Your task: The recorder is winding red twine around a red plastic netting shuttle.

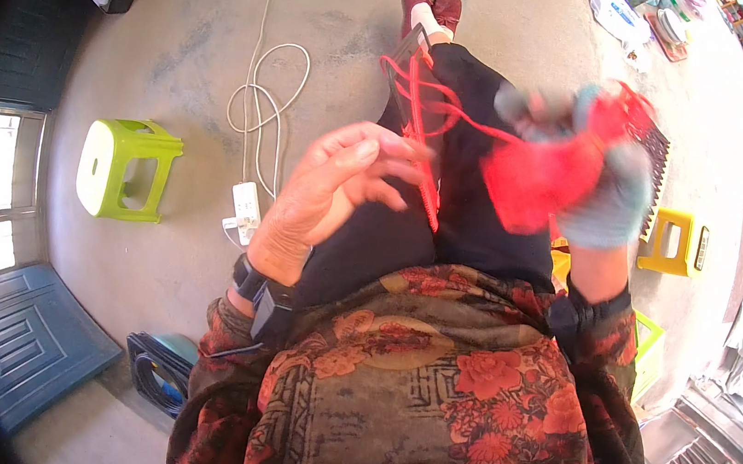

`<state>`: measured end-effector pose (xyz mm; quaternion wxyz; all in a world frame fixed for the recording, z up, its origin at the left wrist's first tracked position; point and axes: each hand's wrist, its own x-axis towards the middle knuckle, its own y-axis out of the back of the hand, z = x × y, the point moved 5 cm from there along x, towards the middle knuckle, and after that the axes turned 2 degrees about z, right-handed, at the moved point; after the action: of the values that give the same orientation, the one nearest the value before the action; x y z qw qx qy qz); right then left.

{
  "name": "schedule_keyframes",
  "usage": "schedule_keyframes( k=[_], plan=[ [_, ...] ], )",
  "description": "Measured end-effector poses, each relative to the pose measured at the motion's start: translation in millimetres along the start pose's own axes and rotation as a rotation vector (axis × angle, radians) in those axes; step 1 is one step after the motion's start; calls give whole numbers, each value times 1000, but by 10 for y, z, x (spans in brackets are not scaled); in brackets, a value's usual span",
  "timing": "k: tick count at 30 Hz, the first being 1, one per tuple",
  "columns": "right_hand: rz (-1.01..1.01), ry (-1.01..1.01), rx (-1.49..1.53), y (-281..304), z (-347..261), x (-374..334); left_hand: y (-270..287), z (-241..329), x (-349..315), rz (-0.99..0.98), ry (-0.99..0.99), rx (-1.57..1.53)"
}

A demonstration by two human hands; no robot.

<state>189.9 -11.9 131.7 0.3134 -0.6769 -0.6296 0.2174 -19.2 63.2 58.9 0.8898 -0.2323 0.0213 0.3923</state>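
My bare left hand (338,181) is raised over my lap, its fingers bent and apart, with nothing plainly held. Just beyond its fingertips, a red band (416,112) runs lengthwise along a thin dark frame (399,61) resting against my legs. A loose red cord (473,124) trails from there toward my right hand (613,192), which wears a grey-green glove. That hand grips a red bundle (540,183), apparently of cord or fabric. Motion blurs both glove and bundle, so the exact kind does not show.
A lime-green stool (124,169) stands on the left, near a white power strip (246,207) with a looped cable. At my right are a yellow stool (667,241) and a dark toothed rack (653,165). A dark blue door panel (42,345) lies lower left.
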Motion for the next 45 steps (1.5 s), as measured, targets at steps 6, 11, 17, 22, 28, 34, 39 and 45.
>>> schedule_keyframes(
  k=[6, 11, 17, 22, 28, 34, 39, 45],
  plan=[
    [-649, -178, 334, -227, 16, -288, -229, 20, -3, -307, -13, -1129],
    [217, -334, 98, 454, 498, -127, 122, -241, -433, -109, 109, -854],
    [55, -372, -974, 390, 1100, 191, 514, -466, -854, 278, 135, -620],
    [80, -624, -958, 387, 1226, 182, 513, -476, -1077, 131, 234, -191],
    [312, -452, -779, 601, 984, 179, 307, -117, -829, -178, 40, -312],
    [432, -51, -611, 656, 438, 452, 105, 378, 1, 86, -323, -392],
    [253, -49, -1247, 512, 827, 639, 217, -384, 423, 157, -50, -20],
    [179, -325, -569, 429, 916, 493, 397, -523, 435, 265, 52, -192]
  ],
)
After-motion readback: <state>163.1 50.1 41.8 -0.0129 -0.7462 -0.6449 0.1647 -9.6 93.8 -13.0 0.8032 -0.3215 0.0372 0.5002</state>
